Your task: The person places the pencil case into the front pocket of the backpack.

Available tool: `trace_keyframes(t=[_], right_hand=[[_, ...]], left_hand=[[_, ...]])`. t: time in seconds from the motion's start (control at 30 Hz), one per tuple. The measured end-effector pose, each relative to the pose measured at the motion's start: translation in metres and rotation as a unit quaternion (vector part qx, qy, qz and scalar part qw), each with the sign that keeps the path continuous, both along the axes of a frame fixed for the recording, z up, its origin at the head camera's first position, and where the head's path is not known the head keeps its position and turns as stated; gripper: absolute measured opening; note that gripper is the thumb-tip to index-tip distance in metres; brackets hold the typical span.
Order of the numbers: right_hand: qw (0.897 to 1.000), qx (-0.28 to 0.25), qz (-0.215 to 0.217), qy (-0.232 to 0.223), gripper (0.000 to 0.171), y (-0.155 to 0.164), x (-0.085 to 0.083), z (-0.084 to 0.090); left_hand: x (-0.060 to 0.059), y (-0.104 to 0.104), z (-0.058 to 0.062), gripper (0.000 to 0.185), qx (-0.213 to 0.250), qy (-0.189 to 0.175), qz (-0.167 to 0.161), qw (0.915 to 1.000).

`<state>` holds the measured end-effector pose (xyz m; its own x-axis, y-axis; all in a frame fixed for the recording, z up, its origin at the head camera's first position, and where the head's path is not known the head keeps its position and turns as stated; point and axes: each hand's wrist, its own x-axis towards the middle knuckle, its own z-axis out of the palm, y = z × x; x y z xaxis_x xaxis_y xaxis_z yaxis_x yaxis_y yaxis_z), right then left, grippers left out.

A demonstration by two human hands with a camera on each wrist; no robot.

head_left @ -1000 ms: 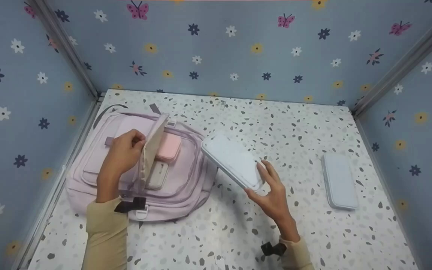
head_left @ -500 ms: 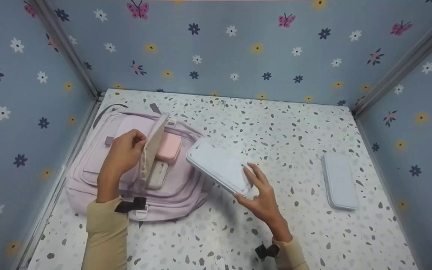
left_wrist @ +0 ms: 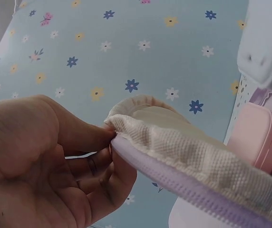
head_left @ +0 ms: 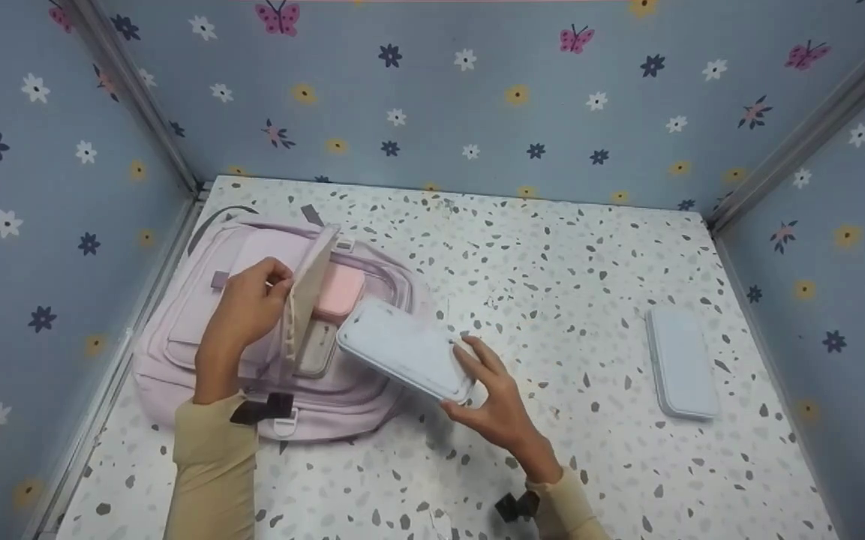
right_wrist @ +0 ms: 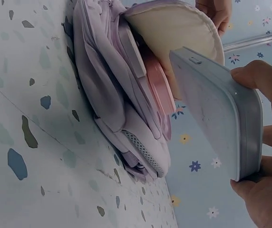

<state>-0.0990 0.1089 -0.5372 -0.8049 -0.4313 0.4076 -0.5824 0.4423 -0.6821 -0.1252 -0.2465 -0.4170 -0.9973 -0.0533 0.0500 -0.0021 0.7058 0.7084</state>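
Observation:
A lilac backpack (head_left: 361, 409) lies on the speckled surface at left. My left hand (head_left: 248, 311) pinches the zippered edge of its front pocket flap (head_left: 308, 300) and holds it upright, cream lining toward the right. In the left wrist view the flap's zipper teeth (left_wrist: 183, 183) run away from thumb and fingertips. Inside the pocket sit a pink case (head_left: 342, 289) and a beige-grey case (head_left: 316, 352). My right hand (head_left: 500, 409) grips one end of a pale blue rectangular case (head_left: 406, 349), thumb and fingers on opposite edges. Its far end overlaps the pocket opening, tilted above the backpack.
Another pale blue case (head_left: 681, 364) lies at the right of the white speckled surface (head_left: 537, 270). Blue walls with flowers and butterflies (head_left: 432, 97) enclose the back and both sides, joined by metal corner strips (head_left: 151, 105).
My right hand has carried the pale blue case leftward and slightly nearer the front, from beside the backpack to over the pocket opening. The left hand and flap have stayed still.

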Motion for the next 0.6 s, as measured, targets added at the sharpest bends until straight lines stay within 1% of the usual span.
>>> trace_keyframes(t=[0.17,0.37,0.6], right_hand=[[1.0,0.012,0.008,-0.018,0.076,-0.009,0.003,-0.002],[0.999,0.0,0.034,-0.019,0.073,-0.018,0.004,-0.009],[0.999,0.009,0.039,-0.026,0.073,-0.026,0.003,-0.016]], left_hand=[[-0.001,0.0,-0.001,0.014,-0.001,0.004,0.0,1.0],[-0.001,0.0,-0.003,0.015,-0.008,0.004,-0.001,1.0],[-0.002,0.001,-0.004,0.015,-0.008,0.003,-0.001,1.0]])
